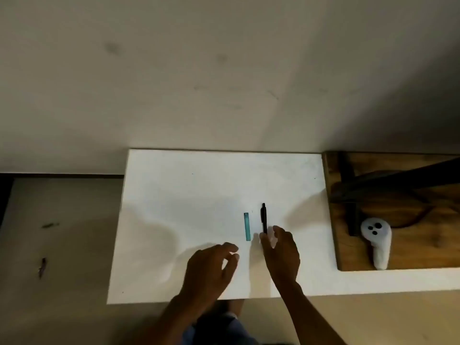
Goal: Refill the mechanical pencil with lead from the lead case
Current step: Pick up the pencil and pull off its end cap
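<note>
- Black mechanical pencil [263, 217] lies on the white surface [189, 195], teal lead case [247, 226] just beside it at nine o'clock.
- Right hand [281, 250], fingers spread, reaches the pencil's near end; left hand [211, 267] hovers loosely curled, empty.
- Best to pinch the barrel firmly.

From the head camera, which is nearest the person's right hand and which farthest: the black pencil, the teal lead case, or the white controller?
1. Mechanical pencil: at the right hand, its near end by the fingers.
2. Lead case: just left of the pencil.
3. White controller: far right, on the wooden surface.
</note>
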